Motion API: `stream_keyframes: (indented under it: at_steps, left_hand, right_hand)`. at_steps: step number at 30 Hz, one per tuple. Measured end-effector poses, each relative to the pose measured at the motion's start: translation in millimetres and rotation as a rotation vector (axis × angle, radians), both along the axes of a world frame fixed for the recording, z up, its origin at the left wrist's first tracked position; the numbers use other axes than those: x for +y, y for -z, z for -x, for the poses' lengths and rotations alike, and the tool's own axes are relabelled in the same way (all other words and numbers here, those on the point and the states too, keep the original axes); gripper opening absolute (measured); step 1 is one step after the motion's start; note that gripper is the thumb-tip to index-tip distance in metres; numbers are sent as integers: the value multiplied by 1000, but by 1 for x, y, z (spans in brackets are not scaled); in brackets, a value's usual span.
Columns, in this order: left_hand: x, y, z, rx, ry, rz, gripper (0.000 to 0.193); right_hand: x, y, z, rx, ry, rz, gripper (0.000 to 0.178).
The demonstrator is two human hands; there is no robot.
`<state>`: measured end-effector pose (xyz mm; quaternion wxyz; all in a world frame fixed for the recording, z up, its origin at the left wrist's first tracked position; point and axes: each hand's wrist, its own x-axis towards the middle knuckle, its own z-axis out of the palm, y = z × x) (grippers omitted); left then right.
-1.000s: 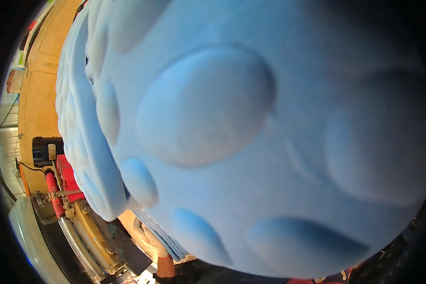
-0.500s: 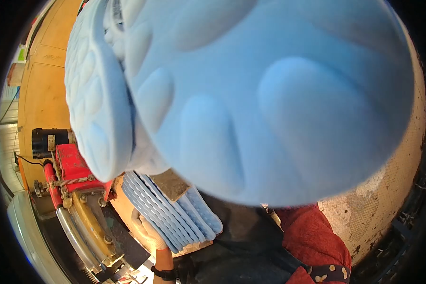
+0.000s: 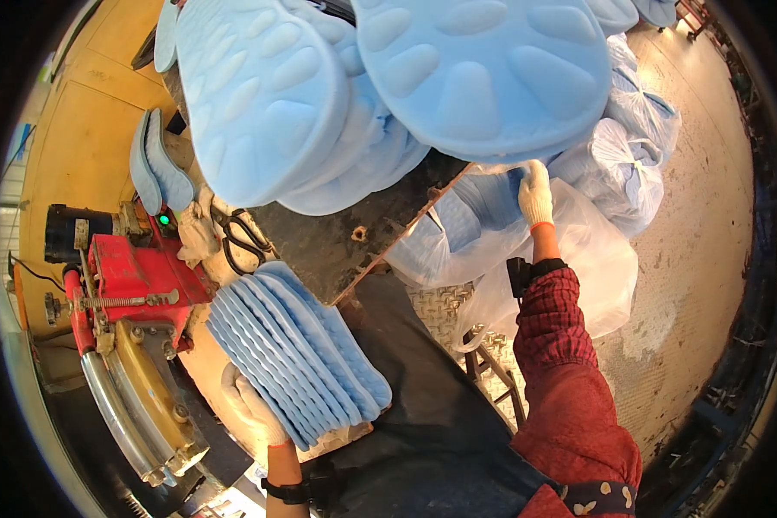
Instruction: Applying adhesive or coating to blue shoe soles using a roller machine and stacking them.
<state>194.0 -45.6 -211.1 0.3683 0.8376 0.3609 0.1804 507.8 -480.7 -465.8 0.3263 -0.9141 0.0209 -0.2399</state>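
My left hand (image 3: 252, 406), in a pale work glove, is closed against the near left side of a stack of blue insoles (image 3: 289, 354) with dimpled surfaces. The stack stands on edge on the bench in front of me. My right hand (image 3: 535, 197), also gloved, reaches forward to the right and is closed at the rim of a clear plastic bag (image 3: 591, 250). More blue insoles (image 3: 492, 200) lie inside the bag. Large piles of blue insoles (image 3: 479, 73) rise on a dark board (image 3: 337, 250) between my arms.
On the left stands a red machine (image 3: 142, 285) with a curved metal guard. Black-handled scissors (image 3: 240, 242) and a crumpled glove (image 3: 200, 233) lie beside it. Two blue insoles (image 3: 160, 164) lean farther back. Tied bags of insoles (image 3: 617, 177) rest on the worn floor at right.
The pile that filled the upper view now appears smaller and farther up, uncovering the board, scissors and bags. My right hand, hidden before, now shows at the bag. My left hand stays at the stack.
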Motion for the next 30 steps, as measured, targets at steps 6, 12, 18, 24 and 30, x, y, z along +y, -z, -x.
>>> stream_keyframes:
  at_steps: [6, 12, 18, 24, 30]
  left_hand:
    - [20, 34, 10, -180, -16, 93, 35]
    - [15, 20, 9, -135, -8, 50, 36]
    - [18, 20, 7, -81, -11, 29, 38]
    - [12, 26, 2, -112, -64, 47, 37]
    - [20, 27, 12, -173, -81, 87, 31]
  right_hand:
    - [0, 1, 2, 325, 52, 269, 52]
    - [56, 4, 24, 646, 112, 549, 103]
    - [56, 11, 24, 759, 215, 697, 104]
    - [29, 55, -10, 878, 192, 689, 86]
    - [44, -10, -15, 901, 112, 435, 82]
